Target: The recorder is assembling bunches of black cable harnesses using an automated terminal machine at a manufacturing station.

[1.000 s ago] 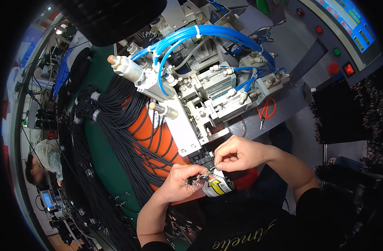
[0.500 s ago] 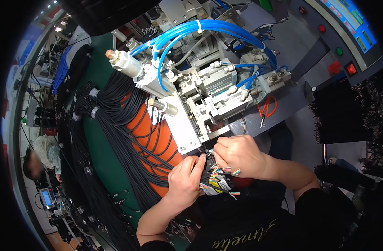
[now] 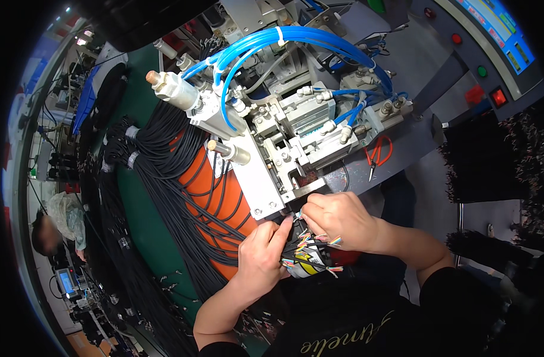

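My left hand [image 3: 261, 257] is closed in a pinch on a black cable just under the machine's front edge, and its fingers hide most of the held part. Close by on the right, my right hand [image 3: 342, 221] has its fingertips pinched on thin wires [image 3: 298, 215] at the cable's end. Below and between my hands lies a bundle of cable ends [image 3: 309, 266], with stripped coloured wires fanning out and a yellow and white wrap around it. The metal machine [image 3: 310, 134], with clamps and cylinders, stands directly beyond my fingers.
Many black cables [image 3: 182, 220] run over an orange sheet [image 3: 209, 178] and a green mat [image 3: 135, 196] at left. Red-handled scissors [image 3: 376, 157] lie right of the machine. Blue air hoses [image 3: 295, 37] arch above it. Black cable bundles [image 3: 480, 154] hang at right, beside a lit screen [image 3: 504, 35].
Both hands stay nearly in place, with only slight finger movement at the wires. The view has shifted very slightly.
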Motion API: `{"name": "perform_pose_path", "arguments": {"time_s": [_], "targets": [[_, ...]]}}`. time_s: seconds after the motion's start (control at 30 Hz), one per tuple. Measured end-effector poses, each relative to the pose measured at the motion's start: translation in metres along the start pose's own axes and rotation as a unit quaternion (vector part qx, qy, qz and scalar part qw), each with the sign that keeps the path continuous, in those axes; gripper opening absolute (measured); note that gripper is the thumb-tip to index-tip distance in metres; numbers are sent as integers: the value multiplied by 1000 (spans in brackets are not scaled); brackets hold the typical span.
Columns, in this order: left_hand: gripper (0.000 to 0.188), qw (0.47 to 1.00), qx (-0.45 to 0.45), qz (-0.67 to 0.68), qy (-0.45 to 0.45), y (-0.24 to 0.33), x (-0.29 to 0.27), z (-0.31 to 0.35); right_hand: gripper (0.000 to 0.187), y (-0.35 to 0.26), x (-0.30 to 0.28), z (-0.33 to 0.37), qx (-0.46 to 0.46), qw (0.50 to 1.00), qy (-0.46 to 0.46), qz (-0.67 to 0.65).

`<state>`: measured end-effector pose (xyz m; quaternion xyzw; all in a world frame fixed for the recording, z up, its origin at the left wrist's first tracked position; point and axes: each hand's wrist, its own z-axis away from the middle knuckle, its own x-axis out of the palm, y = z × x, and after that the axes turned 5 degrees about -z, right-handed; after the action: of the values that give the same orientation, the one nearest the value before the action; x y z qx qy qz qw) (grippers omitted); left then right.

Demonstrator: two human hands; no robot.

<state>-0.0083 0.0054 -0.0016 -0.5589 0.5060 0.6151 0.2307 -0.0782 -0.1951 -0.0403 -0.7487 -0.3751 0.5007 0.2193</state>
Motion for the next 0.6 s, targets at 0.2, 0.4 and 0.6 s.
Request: {"name": "perform_pose_path", "arguments": {"time_s": [0.2,0.4,0.6], "targets": [[62,996,52,-50,-47,4,-11,-5,11,-1,-1,2,-23,998,-34,46],[62,994,64,-74,-49,5,-10,-5,13,-3,2,6,-2,999,1,36],[62,993,63,-78,-56,7,-13,-7,12,-3,3,5,-13,999,25,40]]}}
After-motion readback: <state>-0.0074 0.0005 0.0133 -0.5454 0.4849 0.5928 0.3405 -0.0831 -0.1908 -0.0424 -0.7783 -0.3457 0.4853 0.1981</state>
